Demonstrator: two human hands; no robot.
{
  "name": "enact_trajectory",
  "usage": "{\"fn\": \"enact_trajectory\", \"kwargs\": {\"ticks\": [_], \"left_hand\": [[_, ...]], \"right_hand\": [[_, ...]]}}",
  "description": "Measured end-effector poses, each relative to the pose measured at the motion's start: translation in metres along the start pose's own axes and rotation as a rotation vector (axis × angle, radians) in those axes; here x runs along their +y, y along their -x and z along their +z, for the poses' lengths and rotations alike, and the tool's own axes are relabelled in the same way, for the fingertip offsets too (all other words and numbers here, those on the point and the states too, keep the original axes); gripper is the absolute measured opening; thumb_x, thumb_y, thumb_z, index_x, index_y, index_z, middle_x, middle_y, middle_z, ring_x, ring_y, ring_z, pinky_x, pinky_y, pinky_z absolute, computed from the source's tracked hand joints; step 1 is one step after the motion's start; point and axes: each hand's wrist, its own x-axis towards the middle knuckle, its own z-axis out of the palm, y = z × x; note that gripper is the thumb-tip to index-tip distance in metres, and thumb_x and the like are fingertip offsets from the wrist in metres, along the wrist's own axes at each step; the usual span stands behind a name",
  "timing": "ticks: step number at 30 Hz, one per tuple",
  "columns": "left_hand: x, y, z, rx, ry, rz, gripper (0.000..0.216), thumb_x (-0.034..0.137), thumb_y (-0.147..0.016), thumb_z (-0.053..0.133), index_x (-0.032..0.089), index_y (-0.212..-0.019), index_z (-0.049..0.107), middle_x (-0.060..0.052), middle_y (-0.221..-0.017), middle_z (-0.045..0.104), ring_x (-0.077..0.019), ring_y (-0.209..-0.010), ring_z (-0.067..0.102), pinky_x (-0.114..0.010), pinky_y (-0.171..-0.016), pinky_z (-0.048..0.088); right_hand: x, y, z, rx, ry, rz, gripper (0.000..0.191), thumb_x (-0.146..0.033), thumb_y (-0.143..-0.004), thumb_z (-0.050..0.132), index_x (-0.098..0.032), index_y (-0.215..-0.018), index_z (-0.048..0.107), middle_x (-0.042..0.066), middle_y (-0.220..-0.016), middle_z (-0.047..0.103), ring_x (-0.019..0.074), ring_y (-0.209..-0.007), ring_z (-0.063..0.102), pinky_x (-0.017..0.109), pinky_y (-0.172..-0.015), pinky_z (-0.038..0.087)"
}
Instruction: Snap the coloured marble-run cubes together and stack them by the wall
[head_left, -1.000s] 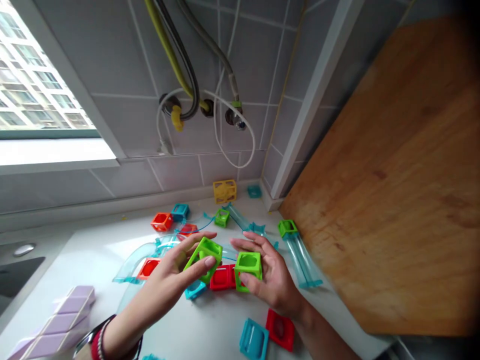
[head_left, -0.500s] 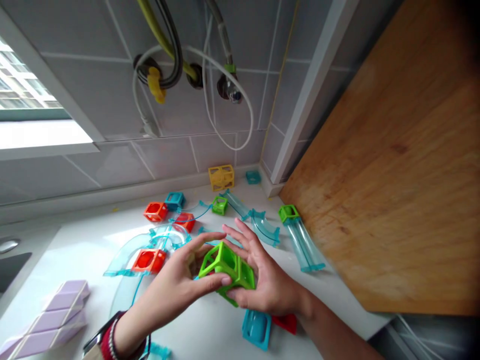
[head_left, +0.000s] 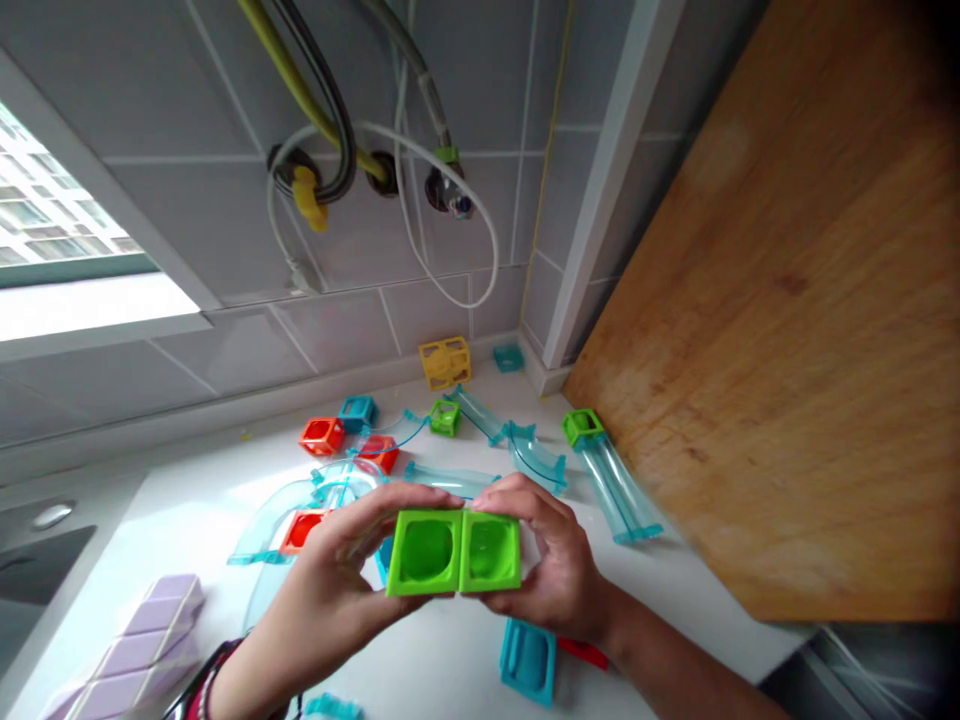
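Two green marble-run blocks [head_left: 426,552] are held side by side above the counter, their round hollows facing me. My left hand [head_left: 341,575] is closed around the left one, thumb below and fingers on top. The right one [head_left: 490,552] sits in the closed grip of my right hand [head_left: 559,560]. The blocks touch along one side; whether they are locked together I cannot tell. Part of a blue piece [head_left: 384,558] shows behind the left block. Under my right wrist lie a blue block [head_left: 528,660] and a red piece [head_left: 583,653], partly covered.
Clear blue track pieces [head_left: 536,455], red blocks [head_left: 322,436] and a yellow block [head_left: 445,362] are spread toward the wall. A green block with a clear tube [head_left: 615,490] leans near the wooden board [head_left: 787,330]. A lilac folded object [head_left: 154,640] lies at left beside the sink [head_left: 45,570].
Both hands have turned the green blocks from a tilted pose to a level one, hollows facing me. My right fingers, stretched before, are now wrapped around the right block. The view shifted slightly.
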Motion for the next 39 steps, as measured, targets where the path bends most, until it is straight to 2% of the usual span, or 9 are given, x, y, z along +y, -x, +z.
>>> {"fn": "enact_trajectory", "kwargs": {"ticks": [4,11,16,21,34,39], "left_hand": [[0.006,-0.002,-0.002,-0.03,-0.022,0.063,0.051,0.01,-0.079,0.086,0.029,-0.123,0.07,-0.005,-0.119,0.078,-0.0204,-0.112,0.074,-0.021,-0.097,0.059],[0.005,0.0,0.0,-0.04,-0.038,0.092,0.058,0.011,-0.077,0.087,0.035,-0.127,0.068,-0.002,-0.12,0.079,-0.0188,-0.111,0.075,-0.019,-0.097,0.058],[0.002,0.0,-0.001,-0.039,-0.024,0.083,0.06,0.01,-0.077,0.088,0.034,-0.128,0.067,-0.003,-0.12,0.079,-0.0194,-0.111,0.075,-0.02,-0.097,0.059],[0.001,0.001,-0.002,-0.047,0.006,0.057,0.065,0.011,-0.076,0.089,0.035,-0.131,0.065,-0.003,-0.122,0.078,-0.0193,-0.108,0.077,-0.019,-0.093,0.061],[0.003,0.001,-0.002,-0.07,-0.082,0.094,0.066,0.013,-0.075,0.089,0.034,-0.133,0.064,-0.002,-0.122,0.076,-0.0169,-0.112,0.073,-0.016,-0.098,0.056],[-0.003,0.001,-0.003,-0.103,-0.065,0.098,0.066,0.013,-0.079,0.088,0.032,-0.136,0.06,-0.005,-0.125,0.075,-0.0188,-0.114,0.073,-0.02,-0.101,0.056]], "right_hand": [[0.002,0.001,0.0,-0.01,0.025,-0.015,0.069,-0.023,-0.067,0.091,-0.029,-0.13,0.062,0.006,-0.111,0.068,0.0232,-0.098,0.068,0.035,-0.087,0.057],[-0.002,0.001,-0.001,-0.036,0.056,0.001,0.064,-0.024,-0.068,0.089,-0.027,-0.127,0.065,0.004,-0.105,0.068,0.0216,-0.091,0.067,0.034,-0.082,0.056],[-0.006,-0.001,-0.002,-0.041,0.08,-0.009,0.064,-0.024,-0.068,0.09,-0.026,-0.127,0.065,0.004,-0.101,0.069,0.0201,-0.087,0.066,0.032,-0.077,0.055],[-0.009,-0.003,-0.002,-0.045,0.094,-0.029,0.064,-0.021,-0.07,0.089,-0.026,-0.128,0.064,0.004,-0.102,0.069,0.02,-0.088,0.065,0.032,-0.078,0.056],[-0.006,-0.001,-0.003,-0.05,0.088,-0.047,0.065,-0.022,-0.071,0.088,-0.025,-0.131,0.065,0.006,-0.1,0.067,0.0216,-0.088,0.065,0.033,-0.077,0.056],[-0.004,-0.002,-0.002,-0.067,0.067,-0.039,0.061,-0.022,-0.071,0.089,-0.026,-0.128,0.066,0.005,-0.101,0.067,0.0219,-0.09,0.065,0.034,-0.08,0.056]]}}
